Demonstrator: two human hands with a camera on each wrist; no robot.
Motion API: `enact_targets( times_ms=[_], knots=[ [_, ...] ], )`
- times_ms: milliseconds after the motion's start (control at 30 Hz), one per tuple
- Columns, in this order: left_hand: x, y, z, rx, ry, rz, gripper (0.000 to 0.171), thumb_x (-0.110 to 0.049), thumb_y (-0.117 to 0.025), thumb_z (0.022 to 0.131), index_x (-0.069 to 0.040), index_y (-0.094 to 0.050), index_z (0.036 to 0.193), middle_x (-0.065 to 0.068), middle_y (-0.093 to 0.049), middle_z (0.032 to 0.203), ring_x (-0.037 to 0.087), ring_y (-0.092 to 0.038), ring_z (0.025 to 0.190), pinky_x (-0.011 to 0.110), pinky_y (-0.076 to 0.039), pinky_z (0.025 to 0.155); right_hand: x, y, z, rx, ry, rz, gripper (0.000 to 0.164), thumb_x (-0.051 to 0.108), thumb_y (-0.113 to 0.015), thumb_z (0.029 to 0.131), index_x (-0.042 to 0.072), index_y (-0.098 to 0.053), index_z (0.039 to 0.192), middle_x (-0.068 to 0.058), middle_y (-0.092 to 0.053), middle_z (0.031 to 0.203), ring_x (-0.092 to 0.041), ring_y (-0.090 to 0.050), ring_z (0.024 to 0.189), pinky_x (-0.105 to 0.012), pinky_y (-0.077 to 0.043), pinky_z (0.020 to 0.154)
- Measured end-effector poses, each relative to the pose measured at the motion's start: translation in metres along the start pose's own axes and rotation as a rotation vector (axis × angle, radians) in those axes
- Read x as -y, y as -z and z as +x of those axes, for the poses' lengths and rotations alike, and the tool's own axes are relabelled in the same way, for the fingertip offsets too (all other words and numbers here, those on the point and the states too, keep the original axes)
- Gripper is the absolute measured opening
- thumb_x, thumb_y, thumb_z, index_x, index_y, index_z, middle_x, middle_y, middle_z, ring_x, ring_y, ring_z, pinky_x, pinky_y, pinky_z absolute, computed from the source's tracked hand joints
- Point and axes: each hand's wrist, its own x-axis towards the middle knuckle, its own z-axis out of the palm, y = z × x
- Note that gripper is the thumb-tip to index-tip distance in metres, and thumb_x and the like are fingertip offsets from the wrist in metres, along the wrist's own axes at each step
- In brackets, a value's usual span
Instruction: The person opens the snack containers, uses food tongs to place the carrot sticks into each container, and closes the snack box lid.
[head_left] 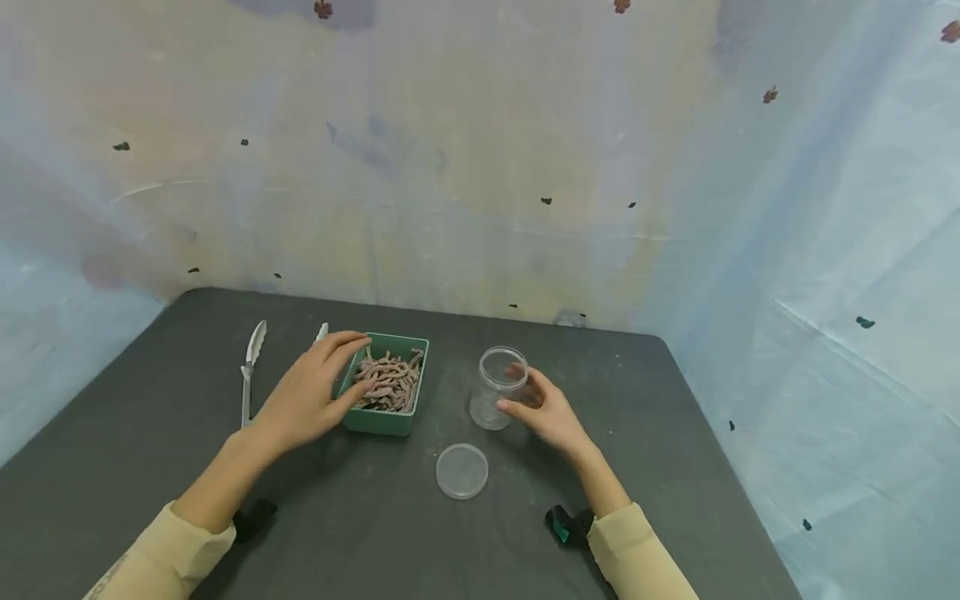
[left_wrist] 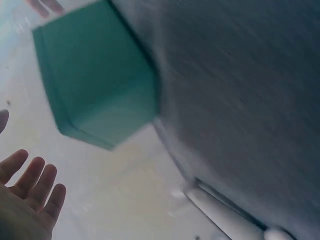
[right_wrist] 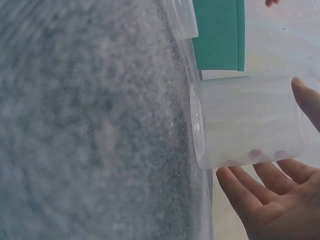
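Note:
A green rectangular tub (head_left: 378, 423), filled with brownish, twisted stick-like pieces (head_left: 390, 379), stands left of centre on the dark table. My left hand (head_left: 311, 396) hovers at the tub's left side, fingers spread and holding nothing; the left wrist view shows that hand (left_wrist: 30, 195) apart from the tub (left_wrist: 100, 75). Upright to the right of the tub is a clear plastic jar (head_left: 491, 408) without its lid. My right hand (head_left: 551, 412) holds it from the right, thumb in front and fingers around behind. A round translucent lid (head_left: 462, 472) lies flat nearer me.
Metal tongs (head_left: 247, 387) with scalloped ends lie left of the tub, partly hidden by my left hand and forearm. Black wrist straps (head_left: 566, 527) show by my sleeves. A pale plastic sheet (head_left: 465, 167) hangs behind the table's far edge.

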Motion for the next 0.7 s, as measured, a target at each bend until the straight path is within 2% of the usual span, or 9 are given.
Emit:
enact_targets(
  times_ms=[167, 333, 533, 700],
  knots=[
    [0.024, 0.007, -0.008, 0.036, 0.071, 0.050, 0.063, -0.019, -0.079, 0.095, 0.001, -0.051, 0.148, 0.023, -0.048, 0.147, 0.048, -0.048, 0.133, 0.068, -0.040, 0.103, 0.000, 0.002, 0.001, 0.000, 0.000, -0.010, 0.073, 0.021, -0.079, 0.096, 0.009, -0.042, 0.158, -0.012, -0.049, 0.157, -0.036, -0.056, 0.135, -0.047, -0.056, 0.097],
    [0.046, 0.014, -0.020, 0.098, 0.104, 0.101, 0.063, -0.024, -0.077, 0.097, 0.002, -0.052, 0.149, 0.024, -0.049, 0.146, 0.047, -0.052, 0.128, 0.066, -0.044, 0.099, 0.000, 0.004, -0.002, -0.019, -0.024, -0.010, 0.071, 0.023, -0.080, 0.095, 0.015, -0.046, 0.156, -0.009, -0.051, 0.156, -0.033, -0.058, 0.133, -0.045, -0.057, 0.096],
    [0.071, 0.025, -0.033, 0.175, 0.135, 0.188, 0.064, -0.026, -0.079, 0.095, 0.005, -0.053, 0.146, 0.027, -0.051, 0.142, 0.048, -0.056, 0.121, 0.065, -0.047, 0.093, 0.000, 0.003, -0.002, -0.020, -0.024, -0.015, 0.072, 0.022, -0.080, 0.095, 0.013, -0.044, 0.157, -0.012, -0.050, 0.156, -0.035, -0.057, 0.134, -0.046, -0.057, 0.096],
    [0.087, 0.033, -0.043, 0.260, 0.192, 0.242, 0.070, -0.031, -0.077, 0.096, 0.007, -0.049, 0.148, 0.030, -0.046, 0.147, 0.054, -0.050, 0.126, 0.069, -0.044, 0.095, 0.000, 0.001, 0.000, -0.024, -0.030, -0.015, 0.072, 0.023, -0.080, 0.095, 0.013, -0.045, 0.157, -0.010, -0.051, 0.155, -0.035, -0.056, 0.135, -0.047, -0.057, 0.096]
  ],
)
